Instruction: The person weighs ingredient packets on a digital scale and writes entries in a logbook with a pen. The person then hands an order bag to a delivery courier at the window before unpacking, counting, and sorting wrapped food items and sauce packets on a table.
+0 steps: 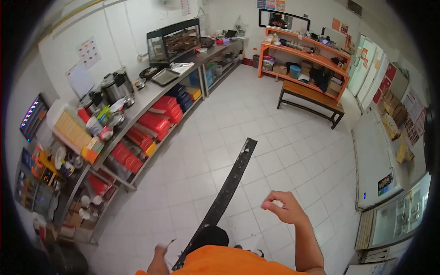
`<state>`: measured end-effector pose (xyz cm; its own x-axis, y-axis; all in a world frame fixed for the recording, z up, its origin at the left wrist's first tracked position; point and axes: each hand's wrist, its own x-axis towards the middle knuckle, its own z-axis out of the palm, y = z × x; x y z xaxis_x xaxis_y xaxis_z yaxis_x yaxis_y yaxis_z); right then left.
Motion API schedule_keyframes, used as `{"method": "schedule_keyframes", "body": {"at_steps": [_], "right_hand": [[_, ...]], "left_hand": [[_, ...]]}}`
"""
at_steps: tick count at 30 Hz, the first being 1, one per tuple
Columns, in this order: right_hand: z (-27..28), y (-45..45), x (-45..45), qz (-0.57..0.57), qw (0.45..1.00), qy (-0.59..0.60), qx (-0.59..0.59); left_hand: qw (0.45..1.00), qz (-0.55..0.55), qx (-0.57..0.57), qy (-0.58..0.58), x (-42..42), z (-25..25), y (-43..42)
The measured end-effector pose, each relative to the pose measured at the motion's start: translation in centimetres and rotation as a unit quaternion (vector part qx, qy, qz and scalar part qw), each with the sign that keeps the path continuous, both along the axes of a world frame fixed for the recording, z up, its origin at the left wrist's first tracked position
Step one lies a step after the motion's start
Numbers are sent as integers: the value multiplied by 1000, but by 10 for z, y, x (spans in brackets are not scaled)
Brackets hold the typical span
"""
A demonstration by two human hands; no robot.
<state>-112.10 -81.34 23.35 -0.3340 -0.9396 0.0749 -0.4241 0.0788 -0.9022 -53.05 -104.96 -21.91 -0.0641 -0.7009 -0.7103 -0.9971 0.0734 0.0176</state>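
Observation:
At the lower right, my right hand (283, 207) is raised over the floor with its fingers curled round to the thumb; whatever they may pinch is too small to tell. Low at the left of my orange shirt (224, 261), my left hand (160, 250) is closed and slightly blurred. A thin dark item (171, 241) sticks out beside it, too small to identify. Between the hands, a long black strip (228, 183) with pale bits on it runs diagonally across the white tiles. My dark-clad knee (211, 236) overlaps its near end.
Along the left stands a steel counter (137, 101) with pots, a tray and a glass display case (174, 41), red boxes below. An orange shelf (302, 52) and wooden bench (311, 95) stand at the back. A white chest freezer (376, 158) lines the right.

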Motion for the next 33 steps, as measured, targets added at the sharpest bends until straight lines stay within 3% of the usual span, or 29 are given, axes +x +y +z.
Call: {"method": "schedule_keyframes", "body": {"at_steps": [1,4,6,8,10,12,14,16,17,18,20,21,22,24,26,27,28,29,31,33], "right_hand": [[2,-28,-20,24,1000,-3,-7],[0,-111,-72,67,998,-2,-2],[-7,-155,-102,65,997,16,44],[-33,-191,-136,85,996,-15,16],[-41,-213,-165,27,999,-22,31],[-32,-221,-198,-36,996,36,66],[-20,-213,-228,-137,989,-10,56],[-21,-208,-252,-231,972,-25,45],[-22,-205,-261,-271,961,-28,51],[-26,-202,-269,-308,949,-29,55],[-63,-212,-274,-379,922,-76,32],[-87,-215,-281,-404,909,-100,16],[-100,-221,-291,-417,901,-115,27],[-120,-238,-327,-427,891,-145,44],[-144,-263,-372,-448,881,-151,29],[-145,-283,-402,-458,879,-133,21],[-145,-299,-426,-472,873,-119,19],[-161,-320,-464,-469,879,-90,-6],[-137,-353,-525,-453,891,26,-3],[-107,-391,-581,-435,899,49,-18]], "left_hand": [[995,59,69,-49,12,4,1],[974,177,142,4,-21,8,-29],[967,178,172,54,-80,4,-74],[965,138,198,102,-156,3,-144],[963,81,223,130,-240,12,-216],[962,15,222,159,-336,22,-307],[952,-55,195,228,-446,33,-420],[904,-123,171,372,-597,52,-536],[897,-209,76,383,-679,77,-574],[864,-206,81,453,-768,90,-613],[820,-203,62,531,-919,136,-654],[805,-137,22,577,-971,192,-611],[774,-194,46,601,-1013,225,-598],[750,-282,94,591,-1106,235,-588],[698,-440,191,532,-1135,213,-589],[686,-384,397,474,-1172,151,-634],[727,-471,298,401,-1143,180,-607],[756,-475,312,324,-1152,111,-652],[811,-486,273,177,-1141,95,-667],[835,-472,265,101,-1154,88,-682]]}}
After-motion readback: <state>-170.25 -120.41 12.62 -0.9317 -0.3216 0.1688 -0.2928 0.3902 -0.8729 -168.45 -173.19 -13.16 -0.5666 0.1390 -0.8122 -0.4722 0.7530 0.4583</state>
